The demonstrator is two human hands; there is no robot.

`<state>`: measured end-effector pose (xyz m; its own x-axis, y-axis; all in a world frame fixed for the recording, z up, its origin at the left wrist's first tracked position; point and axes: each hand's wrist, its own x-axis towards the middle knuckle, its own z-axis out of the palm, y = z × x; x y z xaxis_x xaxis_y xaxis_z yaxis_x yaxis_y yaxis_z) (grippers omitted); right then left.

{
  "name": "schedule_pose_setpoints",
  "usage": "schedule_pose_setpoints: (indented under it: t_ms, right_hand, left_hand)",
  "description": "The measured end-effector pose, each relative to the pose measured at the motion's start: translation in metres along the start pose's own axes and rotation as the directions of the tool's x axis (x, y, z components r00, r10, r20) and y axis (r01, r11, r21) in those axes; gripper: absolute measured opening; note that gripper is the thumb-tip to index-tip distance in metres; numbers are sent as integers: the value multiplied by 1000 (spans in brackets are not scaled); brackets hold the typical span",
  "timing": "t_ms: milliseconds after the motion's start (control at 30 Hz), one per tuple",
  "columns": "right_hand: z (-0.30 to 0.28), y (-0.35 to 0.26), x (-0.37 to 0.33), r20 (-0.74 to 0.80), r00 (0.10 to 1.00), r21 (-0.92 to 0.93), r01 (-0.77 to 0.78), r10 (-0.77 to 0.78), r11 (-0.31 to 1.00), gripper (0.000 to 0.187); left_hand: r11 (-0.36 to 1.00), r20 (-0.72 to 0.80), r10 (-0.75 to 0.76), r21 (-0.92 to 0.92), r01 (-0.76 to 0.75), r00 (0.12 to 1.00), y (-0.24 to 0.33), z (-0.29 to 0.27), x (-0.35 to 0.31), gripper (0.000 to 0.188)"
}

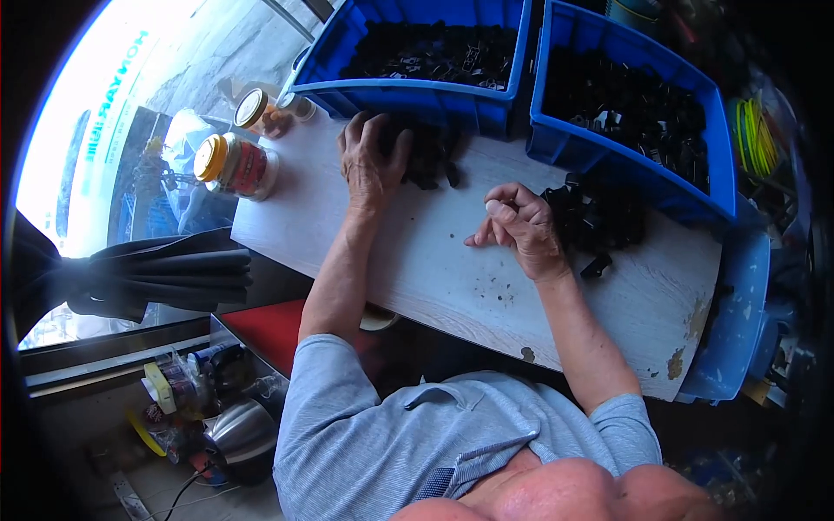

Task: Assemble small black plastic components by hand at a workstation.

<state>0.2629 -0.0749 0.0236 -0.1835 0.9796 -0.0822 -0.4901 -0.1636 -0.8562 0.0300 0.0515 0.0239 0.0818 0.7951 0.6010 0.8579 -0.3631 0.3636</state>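
Observation:
My left hand (372, 163) rests at the near side of the left blue bin, its fingers spread and bent over the edge of a small heap of black parts (427, 158). Nothing shows gripped in it. Farther right, my right hand (526, 227) hovers over the white table (434, 260) with thumb and forefinger pressed together. Whatever is in that pinch, if anything, is too small to make out. Just beside it lies a second heap of black parts (604, 215), and one loose black piece (596, 266) sits at its near edge.
Two blue bins (404, 94) of small black and metal parts line the table's far side. Lidded jars (248, 165) stand at the left near the window. A lower blue container (730, 321) adjoins the right edge. A metal kettle (239, 430) sits at lower left.

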Motion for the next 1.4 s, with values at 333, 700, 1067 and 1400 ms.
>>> schedule_pose_setpoints:
  t_ms: [333,700,1067,1400]
  right_hand:
    - [-2,1,3,-14,1000,5,-20,20,1000,16]
    - [-3,5,1,6,998,37,-60,60,997,18]
    - [-4,1,2,48,999,36,-14,12,999,17]
    - [-5,3,1,35,999,56,5,-7,998,22]
  left_hand:
    - [926,-188,286,-199,-322,939,54,-23,47,40]
    - [947,780,253,-80,-310,572,78,93,187,104]
    - [950,829,-32,199,-240,559,85,101,197,98]
    - [917,819,-167,333,-219,549,106,97,193,82]
